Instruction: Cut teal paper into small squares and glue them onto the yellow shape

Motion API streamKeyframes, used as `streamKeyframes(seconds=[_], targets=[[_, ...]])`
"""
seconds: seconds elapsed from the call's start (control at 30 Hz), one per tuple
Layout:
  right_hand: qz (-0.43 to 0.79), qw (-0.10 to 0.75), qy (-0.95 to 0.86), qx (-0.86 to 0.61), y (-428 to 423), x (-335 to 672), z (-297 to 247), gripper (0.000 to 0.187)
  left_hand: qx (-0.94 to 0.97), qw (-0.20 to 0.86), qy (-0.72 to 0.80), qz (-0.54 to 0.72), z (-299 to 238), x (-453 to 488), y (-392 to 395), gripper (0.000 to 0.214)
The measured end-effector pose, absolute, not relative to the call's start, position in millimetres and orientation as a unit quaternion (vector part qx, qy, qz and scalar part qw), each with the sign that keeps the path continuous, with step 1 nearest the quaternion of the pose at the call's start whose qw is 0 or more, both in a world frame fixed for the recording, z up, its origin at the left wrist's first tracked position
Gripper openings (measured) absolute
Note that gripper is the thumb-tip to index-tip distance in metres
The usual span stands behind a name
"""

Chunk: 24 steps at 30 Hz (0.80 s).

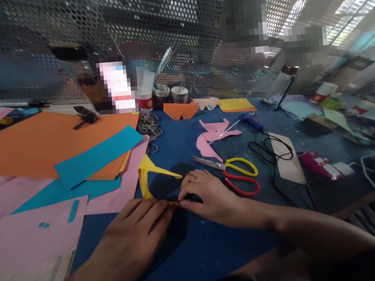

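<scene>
A folded strip of yellow paper stands bent upright on the blue table. Its near end lies pinched between the fingers of my left hand. My right hand meets it there, thumb and forefinger closed on the tip of the same strip; the exact grip is partly hidden. Just beyond my right hand lie scissors with one yellow and one red handle, blades pointing left. Behind them rests a cut pink paper piece with a glue gun beside it.
Sheets of orange paper, a blue strip and pink paper cover the left side. Grey cord is heaped behind. A black cable runs near a purple pouch at right. Cups line the metal mesh.
</scene>
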State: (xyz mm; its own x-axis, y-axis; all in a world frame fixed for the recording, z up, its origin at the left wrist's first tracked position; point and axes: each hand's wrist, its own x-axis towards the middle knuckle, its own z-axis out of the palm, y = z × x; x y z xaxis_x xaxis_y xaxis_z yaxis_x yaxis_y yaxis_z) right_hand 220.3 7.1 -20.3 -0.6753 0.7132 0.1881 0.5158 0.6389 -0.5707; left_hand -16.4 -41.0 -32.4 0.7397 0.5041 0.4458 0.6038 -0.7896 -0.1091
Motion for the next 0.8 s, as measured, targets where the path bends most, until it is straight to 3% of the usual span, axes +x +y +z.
streamKeyframes(seconds=[0.8], targets=[[0.246, 0.208, -0.849, -0.420, 3.9, 210.2, -20.2, 0.003, -0.918, 0.127, -0.314, -0.207, -24.4, -11.5, -46.0, 0.038]])
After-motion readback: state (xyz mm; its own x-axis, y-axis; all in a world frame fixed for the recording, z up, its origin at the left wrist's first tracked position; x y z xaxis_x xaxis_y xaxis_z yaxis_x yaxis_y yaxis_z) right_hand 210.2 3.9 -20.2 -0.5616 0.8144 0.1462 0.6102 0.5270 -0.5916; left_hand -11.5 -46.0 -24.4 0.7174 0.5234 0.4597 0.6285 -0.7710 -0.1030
